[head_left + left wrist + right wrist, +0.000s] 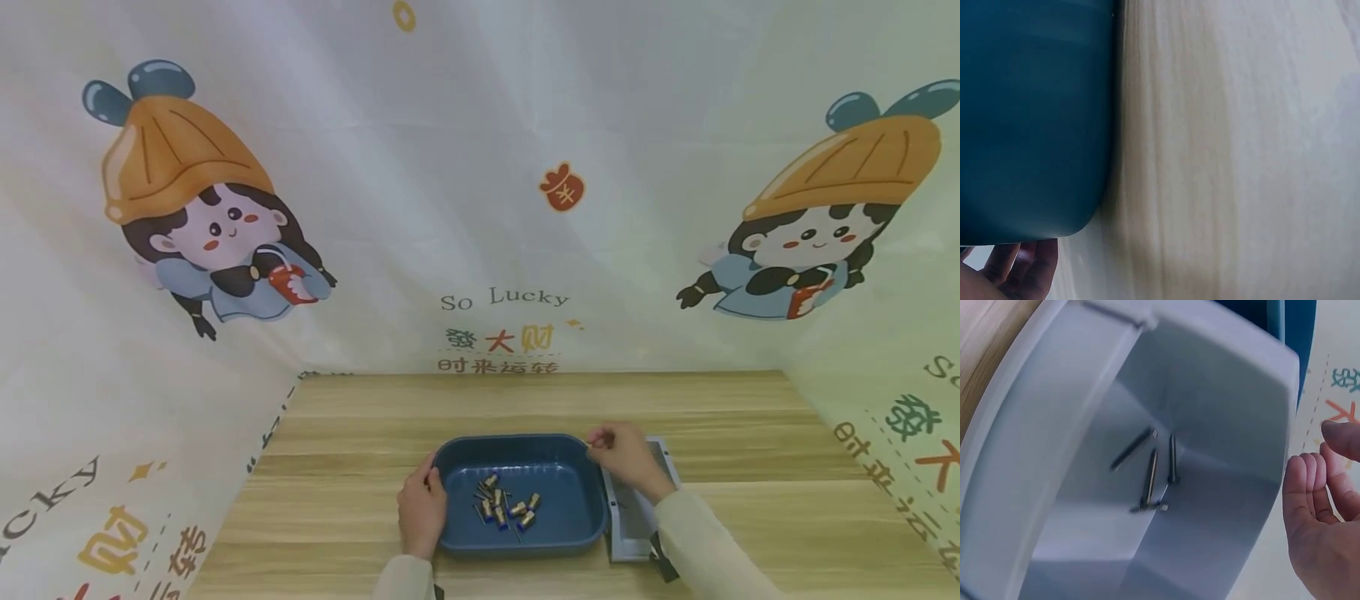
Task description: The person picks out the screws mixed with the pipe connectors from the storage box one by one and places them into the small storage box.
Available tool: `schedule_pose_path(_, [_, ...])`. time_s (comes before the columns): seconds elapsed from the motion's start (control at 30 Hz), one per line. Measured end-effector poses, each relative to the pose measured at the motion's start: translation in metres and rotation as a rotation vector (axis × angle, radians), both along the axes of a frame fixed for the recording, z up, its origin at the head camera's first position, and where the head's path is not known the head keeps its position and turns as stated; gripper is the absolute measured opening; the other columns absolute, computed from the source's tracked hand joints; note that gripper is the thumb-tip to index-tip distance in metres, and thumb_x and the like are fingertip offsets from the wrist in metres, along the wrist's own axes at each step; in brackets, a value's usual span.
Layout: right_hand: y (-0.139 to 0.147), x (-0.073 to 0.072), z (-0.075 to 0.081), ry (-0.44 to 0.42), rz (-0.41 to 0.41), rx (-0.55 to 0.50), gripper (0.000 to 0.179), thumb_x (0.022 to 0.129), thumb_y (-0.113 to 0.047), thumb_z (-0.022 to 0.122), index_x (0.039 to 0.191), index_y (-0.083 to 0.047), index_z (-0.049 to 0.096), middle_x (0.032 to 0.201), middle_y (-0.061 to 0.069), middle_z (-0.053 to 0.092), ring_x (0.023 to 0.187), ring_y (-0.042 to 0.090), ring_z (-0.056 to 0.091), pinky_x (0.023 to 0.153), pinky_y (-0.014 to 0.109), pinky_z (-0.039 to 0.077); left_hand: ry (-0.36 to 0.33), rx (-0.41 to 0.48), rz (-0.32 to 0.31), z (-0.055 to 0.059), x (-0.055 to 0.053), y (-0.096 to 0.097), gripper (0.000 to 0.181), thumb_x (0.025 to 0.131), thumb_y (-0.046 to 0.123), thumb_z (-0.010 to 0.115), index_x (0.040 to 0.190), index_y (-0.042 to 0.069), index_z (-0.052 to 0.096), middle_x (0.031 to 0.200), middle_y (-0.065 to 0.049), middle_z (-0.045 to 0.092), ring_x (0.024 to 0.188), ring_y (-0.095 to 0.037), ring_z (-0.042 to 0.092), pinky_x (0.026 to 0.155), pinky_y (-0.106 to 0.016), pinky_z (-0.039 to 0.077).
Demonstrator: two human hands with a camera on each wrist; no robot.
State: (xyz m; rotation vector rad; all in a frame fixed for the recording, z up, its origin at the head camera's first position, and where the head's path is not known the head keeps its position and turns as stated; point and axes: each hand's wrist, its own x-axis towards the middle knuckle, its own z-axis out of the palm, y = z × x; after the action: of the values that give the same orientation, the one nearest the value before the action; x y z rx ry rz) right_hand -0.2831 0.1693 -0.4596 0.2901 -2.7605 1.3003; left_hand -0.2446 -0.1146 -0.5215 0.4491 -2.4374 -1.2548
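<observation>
A dark blue plastic basin (555, 500) stands on the table, holding a loose pile of brass fittings (527, 521) with blue ends and thin dark screws (477, 513). My left hand (422, 510) grips its left side, thumb at the rim and fingers along the outer wall (1029, 156). Over the far right corner of the basin is my right hand (626, 457), thumb and forefinger brought close together; I cannot tell whether something small is between them. Below that forearm stands a grey box (632, 547). Several screws (1152, 478) lie on its floor in the right wrist view.
The grey box's side (1235, 412) stands right beside the basin's right wall. Under both is a wood-grain table (360, 442). A printed cloth (390, 208) with cartoon figures and lettering hangs behind and along both sides.
</observation>
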Motion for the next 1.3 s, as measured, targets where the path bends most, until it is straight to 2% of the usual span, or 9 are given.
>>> schedule_pose_path(0.27, [-0.021, -0.003, -0.008, -0.021, 0.037, -0.019, 0.012, 0.076, 0.002, 0.069, 0.087, 0.002, 0.066, 0.08, 0.006, 0.064, 0.074, 0.013, 0.058, 0.064, 0.022, 0.048, 0.0, 0.011, 0.0, 0.0, 0.001, 0.002, 0.033, 0.095, 0.01, 0.05, 0.126, 0.005, 0.061, 0.122, -0.025, 0.062, 0.102, -0.042, 0.063, 0.076, -0.055, 0.052])
schedule_pose_path(0.5, [-0.037, -0.006, -0.018, 0.025, 0.094, -0.052, 0.012, 0.073, 0.003, 0.069, 0.084, 0.004, 0.066, 0.076, 0.007, 0.064, 0.069, 0.009, 0.056, 0.062, 0.02, 0.047, 0.004, 0.015, -0.001, 0.001, 0.001, 0.004, 0.033, 0.095, 0.01, 0.051, 0.126, 0.007, 0.062, 0.121, -0.024, 0.063, 0.103, -0.042, 0.063, 0.077, -0.055, 0.052])
schedule_pose_path(0.67, [-0.05, -0.007, -0.025, 0.019, 0.113, -0.065, 0.013, 0.072, 0.004, 0.069, 0.084, 0.005, 0.066, 0.074, 0.007, 0.064, 0.067, 0.009, 0.055, 0.061, 0.02, 0.047, 0.011, 0.014, 0.001, 0.001, 0.001, 0.005, 0.032, 0.095, 0.011, 0.051, 0.125, 0.007, 0.062, 0.12, -0.024, 0.063, 0.1, -0.04, 0.065, 0.074, -0.053, 0.053])
schedule_pose_path(0.73, [-0.055, -0.006, -0.028, -0.001, 0.11, -0.054, 0.013, 0.072, 0.004, 0.07, 0.085, 0.004, 0.066, 0.075, 0.006, 0.063, 0.067, 0.009, 0.055, 0.062, 0.021, 0.047, 0.013, 0.013, -0.001, 0.002, 0.001, 0.006, 0.032, 0.095, 0.01, 0.051, 0.125, 0.007, 0.062, 0.12, -0.024, 0.064, 0.094, -0.037, 0.066, 0.07, -0.051, 0.053])
schedule_pose_path(0.87, [-0.065, -0.004, -0.03, -0.024, 0.104, -0.038, 0.012, 0.073, 0.002, 0.07, 0.084, 0.001, 0.067, 0.074, 0.003, 0.063, 0.067, 0.009, 0.055, 0.062, 0.023, 0.047, 0.018, 0.012, 0.0, 0.001, 0.002, 0.006, 0.032, 0.095, 0.011, 0.052, 0.125, 0.007, 0.062, 0.119, -0.023, 0.064, 0.093, -0.036, 0.067, 0.069, -0.05, 0.053])
schedule_pose_path(1.23, [-0.086, -0.002, -0.04, -0.041, 0.17, -0.016, 0.012, 0.07, 0.002, 0.071, 0.081, 0.001, 0.067, 0.07, 0.001, 0.06, 0.064, 0.009, 0.051, 0.058, 0.021, 0.044, 0.02, 0.006, 0.011, 0.001, 0.002, 0.002, 0.032, 0.094, 0.01, 0.052, 0.124, 0.007, 0.063, 0.119, -0.023, 0.064, 0.105, -0.042, 0.063, 0.077, -0.055, 0.052])
schedule_pose_path(1.3, [-0.089, -0.001, -0.042, -0.037, 0.179, -0.007, 0.012, 0.069, 0.002, 0.071, 0.08, 0.001, 0.067, 0.069, 0.001, 0.06, 0.064, 0.009, 0.051, 0.058, 0.021, 0.045, 0.019, 0.006, 0.013, 0.002, 0.003, 0.001, 0.032, 0.094, 0.01, 0.052, 0.124, 0.007, 0.063, 0.119, -0.023, 0.064, 0.101, -0.04, 0.065, 0.074, -0.053, 0.052])
